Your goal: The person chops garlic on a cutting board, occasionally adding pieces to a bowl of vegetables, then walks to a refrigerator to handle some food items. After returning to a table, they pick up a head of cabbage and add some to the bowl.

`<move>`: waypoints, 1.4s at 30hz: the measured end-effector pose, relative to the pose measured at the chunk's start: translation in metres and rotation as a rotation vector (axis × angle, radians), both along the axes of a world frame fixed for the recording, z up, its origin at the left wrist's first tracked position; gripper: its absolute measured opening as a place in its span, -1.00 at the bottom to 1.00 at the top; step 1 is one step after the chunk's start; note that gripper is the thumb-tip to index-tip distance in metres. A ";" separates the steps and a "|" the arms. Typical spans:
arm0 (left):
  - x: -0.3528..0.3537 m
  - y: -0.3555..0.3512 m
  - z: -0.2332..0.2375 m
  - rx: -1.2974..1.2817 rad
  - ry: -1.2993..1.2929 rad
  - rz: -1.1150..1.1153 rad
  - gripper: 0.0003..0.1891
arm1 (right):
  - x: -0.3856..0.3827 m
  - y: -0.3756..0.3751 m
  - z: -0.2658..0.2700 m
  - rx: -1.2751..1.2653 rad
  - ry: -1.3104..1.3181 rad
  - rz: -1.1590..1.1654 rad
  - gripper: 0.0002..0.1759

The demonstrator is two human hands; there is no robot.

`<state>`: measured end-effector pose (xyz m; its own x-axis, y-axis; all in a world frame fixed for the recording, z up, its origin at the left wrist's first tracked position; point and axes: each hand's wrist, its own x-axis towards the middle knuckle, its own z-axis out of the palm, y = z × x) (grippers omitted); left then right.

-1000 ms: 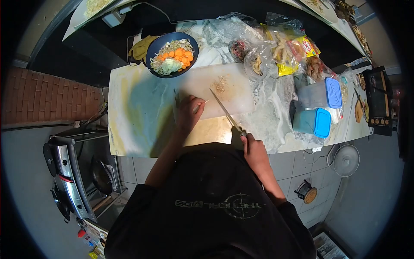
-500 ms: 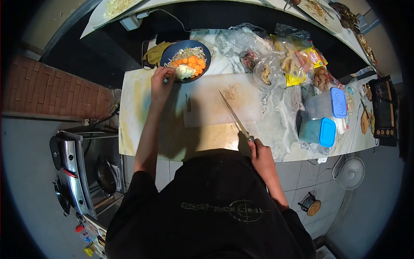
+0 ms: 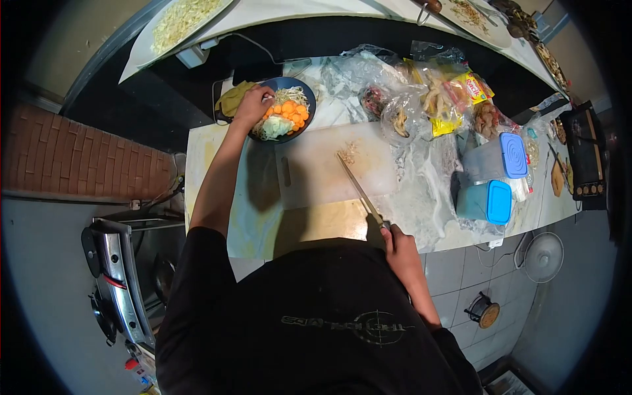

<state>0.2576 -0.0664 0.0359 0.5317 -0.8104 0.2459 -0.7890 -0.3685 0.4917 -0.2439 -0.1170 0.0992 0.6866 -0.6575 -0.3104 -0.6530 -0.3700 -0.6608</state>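
My left hand [image 3: 255, 104] is over the left side of a dark plate [image 3: 311, 99], its fingers bent down at the food. Sliced carrots [image 3: 288, 115], pale shredded vegetable [image 3: 272, 128] and bean sprouts [image 3: 293, 97] lie on the plate. Whether anything is between those fingers is hidden. My right hand [image 3: 399, 245] grips the handle of a long knife [image 3: 357, 186]. The blade points up and left, its tip over a white cutting board [image 3: 313, 164]. Small brown scraps [image 3: 349, 153] lie on the board near the tip.
Plastic bags of food [image 3: 421, 99] lie behind the board to the right. Two lidded containers [image 3: 486, 201] stand at the right. A green cloth [image 3: 234, 99] is left of the plate. A raised shelf [image 3: 303, 9] runs along the back, and a stove [image 3: 118, 276] stands lower left.
My left hand has moved up and slightly right, from the plate's left edge to over its food. The view has shifted a little. My right hand still holds the knife.
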 end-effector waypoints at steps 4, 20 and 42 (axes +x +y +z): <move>0.001 -0.016 0.003 0.062 0.027 -0.003 -0.81 | 0.002 -0.001 0.002 0.013 -0.003 -0.026 -0.67; -0.003 -0.021 0.002 -0.039 0.110 -0.062 -0.83 | 0.011 -0.008 -0.003 0.001 0.007 0.040 -0.66; 0.003 -0.031 0.017 -0.084 0.242 0.005 -0.90 | 0.003 -0.006 -0.006 0.023 -0.021 0.007 -0.66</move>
